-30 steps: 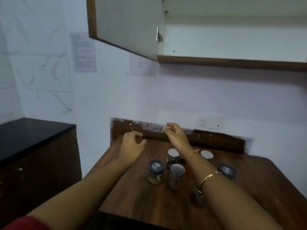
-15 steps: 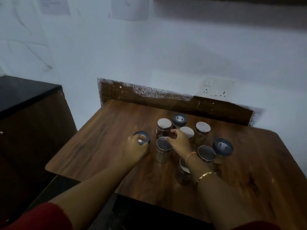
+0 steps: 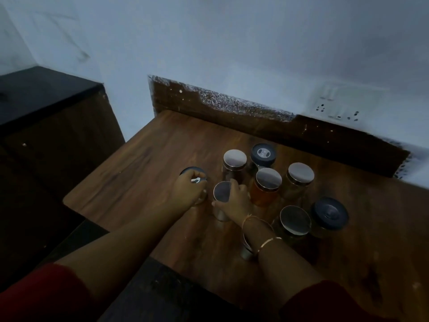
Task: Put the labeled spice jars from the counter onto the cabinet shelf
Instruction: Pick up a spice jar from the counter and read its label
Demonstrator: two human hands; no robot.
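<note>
Your left hand curls its fingers over the dark-lid jar and your right hand wraps the steel-lid jar beside it, probably one each to save a trip. Both stand on the counter, nearest you, left of the other jars.

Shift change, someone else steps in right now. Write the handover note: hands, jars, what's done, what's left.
Hands: the left hand grips the dark-lidded jar from above, at the cluster's left edge. The right hand grips the steel-lidded jar next to it.
Jars: both appear to stand on the counter. Seven other jars stand there too, one partly under the right wrist.
Done: none shelved that this view shows; the cabinet is out of view.
Left: lift these two, shelve them, then the rest.
</note>
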